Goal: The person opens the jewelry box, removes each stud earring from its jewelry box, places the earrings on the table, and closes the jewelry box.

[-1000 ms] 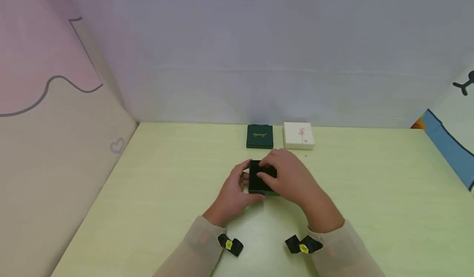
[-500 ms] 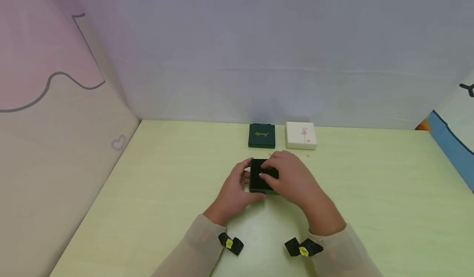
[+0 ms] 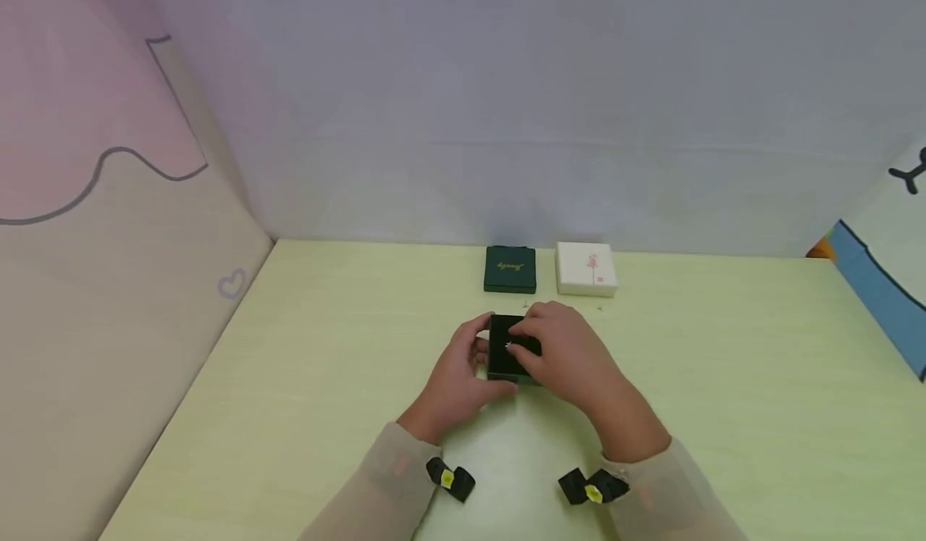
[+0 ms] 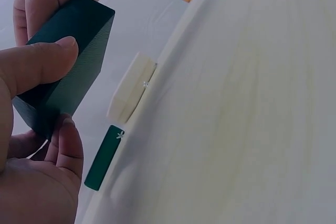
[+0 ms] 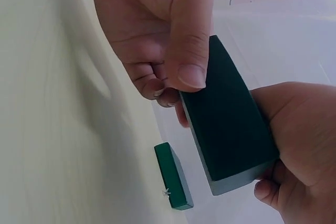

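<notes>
My left hand (image 3: 456,376) grips a small dark green jewelry box (image 4: 84,61) by its left end, thumb along the near side and fingers at the far side. A black insert (image 3: 498,356) shows in the box's top. Over the box's right part lies my right hand (image 3: 567,352), its thumb and forefinger bent down to the insert. Beside the thumb tip is a small silver star-like earring (image 3: 509,345); whether the fingertips pinch it cannot be made out. Both wrist views show the box from the side, so its inside is hidden there.
At the back of the table (image 3: 325,348) lie a dark green lid-like box (image 3: 510,269) with gold lettering and a white box (image 3: 586,269) with a pink flower print. Small silver star-like pieces (image 4: 120,135) lie just in front of them. Cloth walls (image 3: 463,123) close off the back and sides.
The silver earring now shows beside my right thumb tip, where none was visible a second ago. My right fingers have shifted slightly on the insert; my left hand holds as before.
</notes>
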{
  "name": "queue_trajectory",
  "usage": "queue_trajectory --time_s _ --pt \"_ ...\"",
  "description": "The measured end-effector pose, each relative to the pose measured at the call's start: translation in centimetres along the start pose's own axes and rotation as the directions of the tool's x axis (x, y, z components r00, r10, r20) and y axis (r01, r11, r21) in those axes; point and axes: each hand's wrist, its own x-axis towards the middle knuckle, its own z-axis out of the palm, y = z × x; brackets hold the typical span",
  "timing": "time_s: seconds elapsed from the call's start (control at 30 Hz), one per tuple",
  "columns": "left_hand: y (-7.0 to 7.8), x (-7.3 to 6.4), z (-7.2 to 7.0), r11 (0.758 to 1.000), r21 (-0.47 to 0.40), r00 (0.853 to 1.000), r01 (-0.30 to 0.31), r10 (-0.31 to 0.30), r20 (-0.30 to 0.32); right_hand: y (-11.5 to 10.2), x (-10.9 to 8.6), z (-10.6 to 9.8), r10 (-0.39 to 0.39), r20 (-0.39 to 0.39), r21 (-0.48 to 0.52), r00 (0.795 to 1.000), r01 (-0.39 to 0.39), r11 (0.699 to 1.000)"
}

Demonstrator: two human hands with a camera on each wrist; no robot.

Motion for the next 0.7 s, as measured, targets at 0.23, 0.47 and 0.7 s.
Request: queue_trajectory --time_s 0.23,0.47,0.7 --pt "0.06 0.05 0.14 1.000 0.014 1.000 0.025 -0.025 0.003 0.59 -0.36 0.52 -0.027 -0.019 0.007 0.999 0.027 1.000" --pt "0.04 0.09 0.22 1.000 0.017 1.000 0.026 -0.026 -0.006 0.69 -0.48 0.73 -0.074 -0.049 -0.005 0.996 0.074 0.997" --pt "-0.09 0.10 0.10 1.000 0.012 1.000 0.011 -0.011 -0.005 0.70 -0.39 0.55 -0.096 -0.060 0.009 0.994 0.097 0.995"
